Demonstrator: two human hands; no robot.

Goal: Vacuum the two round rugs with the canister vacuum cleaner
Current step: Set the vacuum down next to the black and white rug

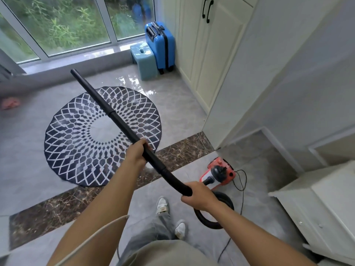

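On the glossy grey tiled floor [26, 154] by the window, I see only one round rug [76, 143], patterned dark and white, ahead of me on the left; the second is out of view. My left hand [137, 152] grips the black wand [115, 117] mid-shaft and my right hand [199, 196] clasps its curved handle. The tip is raised off the rug and the red canister vacuum [221, 172] sits near right, so I judge the cleaning mostly still to do.

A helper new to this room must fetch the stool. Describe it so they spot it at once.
Follow the sill of the big window to its right end, by the cream cupboard. A bright blue suitcase stands upright there, with the stool on the floor at its left. It is low and pale blue-green with a slot in its top, shorter and paler than the suitcase.
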